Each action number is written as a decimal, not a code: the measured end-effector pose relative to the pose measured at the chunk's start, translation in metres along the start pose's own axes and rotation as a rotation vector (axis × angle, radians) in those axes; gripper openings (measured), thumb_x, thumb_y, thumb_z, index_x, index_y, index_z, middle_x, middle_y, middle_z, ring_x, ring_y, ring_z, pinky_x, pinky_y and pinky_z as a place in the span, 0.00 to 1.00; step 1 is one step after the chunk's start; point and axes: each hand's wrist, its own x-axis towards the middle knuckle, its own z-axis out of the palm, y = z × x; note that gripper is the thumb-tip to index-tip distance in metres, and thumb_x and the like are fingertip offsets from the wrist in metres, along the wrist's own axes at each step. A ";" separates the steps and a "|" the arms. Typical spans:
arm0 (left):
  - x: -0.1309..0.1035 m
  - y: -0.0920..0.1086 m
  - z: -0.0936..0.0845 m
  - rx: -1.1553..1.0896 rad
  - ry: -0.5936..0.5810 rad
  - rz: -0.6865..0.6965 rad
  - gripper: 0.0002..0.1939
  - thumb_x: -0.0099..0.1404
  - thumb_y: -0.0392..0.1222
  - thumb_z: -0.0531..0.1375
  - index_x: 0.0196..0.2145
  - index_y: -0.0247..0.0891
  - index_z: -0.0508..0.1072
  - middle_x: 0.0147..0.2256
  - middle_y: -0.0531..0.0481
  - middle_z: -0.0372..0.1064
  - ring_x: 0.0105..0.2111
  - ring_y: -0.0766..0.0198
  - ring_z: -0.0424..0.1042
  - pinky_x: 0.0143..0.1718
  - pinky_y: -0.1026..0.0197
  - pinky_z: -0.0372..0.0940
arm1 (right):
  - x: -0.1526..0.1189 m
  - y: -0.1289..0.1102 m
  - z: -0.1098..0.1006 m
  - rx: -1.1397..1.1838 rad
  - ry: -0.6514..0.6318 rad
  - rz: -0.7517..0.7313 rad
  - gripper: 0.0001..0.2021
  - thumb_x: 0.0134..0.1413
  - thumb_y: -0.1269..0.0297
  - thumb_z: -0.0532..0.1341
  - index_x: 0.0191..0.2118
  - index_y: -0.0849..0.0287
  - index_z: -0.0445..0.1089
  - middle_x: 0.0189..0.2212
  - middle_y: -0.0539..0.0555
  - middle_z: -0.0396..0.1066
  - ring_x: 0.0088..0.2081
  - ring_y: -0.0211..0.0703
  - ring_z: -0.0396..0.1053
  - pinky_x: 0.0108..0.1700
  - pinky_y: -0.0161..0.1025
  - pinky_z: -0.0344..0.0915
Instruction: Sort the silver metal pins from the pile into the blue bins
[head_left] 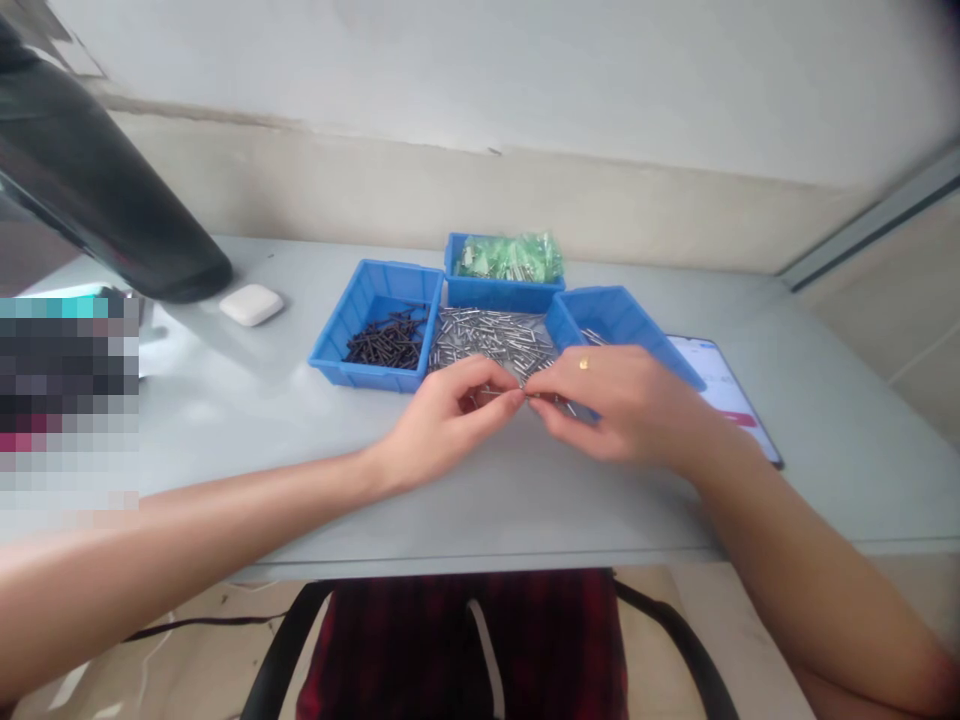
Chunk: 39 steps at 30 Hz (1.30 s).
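Observation:
My left hand [457, 415] is closed in a pinch, with a thin metal pin [491, 393] between thumb and fingers. Its fingertips meet those of my right hand [619, 405], also pinched, with a ring on one finger. A thin piece of metal shows between the right fingers too; whether it is the same pin I cannot tell. Just beyond both hands lies a pile of loose silver pins [491, 335]. Left of the pile, a blue bin [341, 372] holds dark screw-like pieces [386, 342]. Another blue bin [637, 320], partly behind my right hand, contains some silver pins.
At the back, a third blue bin [502, 293] holds a green plastic bag [514, 258] of metal parts. A phone [724, 390] with a lit screen lies right. A white case [251, 304] and a large dark bottle [112, 190] are left, against the wall side.

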 end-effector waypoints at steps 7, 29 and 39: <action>0.000 0.002 -0.001 -0.003 -0.011 -0.021 0.11 0.65 0.45 0.57 0.31 0.35 0.72 0.29 0.51 0.67 0.29 0.67 0.64 0.30 0.65 0.60 | 0.001 -0.002 -0.002 0.014 -0.022 -0.023 0.09 0.60 0.66 0.53 0.36 0.59 0.70 0.26 0.52 0.72 0.29 0.39 0.67 0.31 0.36 0.56; 0.000 0.002 0.000 -0.052 -0.018 -0.047 0.11 0.64 0.46 0.58 0.32 0.35 0.72 0.29 0.51 0.67 0.28 0.68 0.63 0.28 0.66 0.60 | 0.000 -0.001 -0.001 -0.004 0.017 -0.042 0.09 0.60 0.67 0.53 0.34 0.59 0.70 0.24 0.50 0.70 0.28 0.38 0.66 0.29 0.36 0.54; 0.000 0.002 -0.001 -0.035 -0.027 -0.042 0.11 0.64 0.47 0.58 0.32 0.35 0.72 0.29 0.51 0.67 0.28 0.67 0.63 0.29 0.65 0.60 | 0.001 -0.002 -0.001 -0.011 0.046 -0.065 0.08 0.59 0.67 0.54 0.35 0.59 0.70 0.25 0.51 0.71 0.28 0.38 0.66 0.30 0.36 0.56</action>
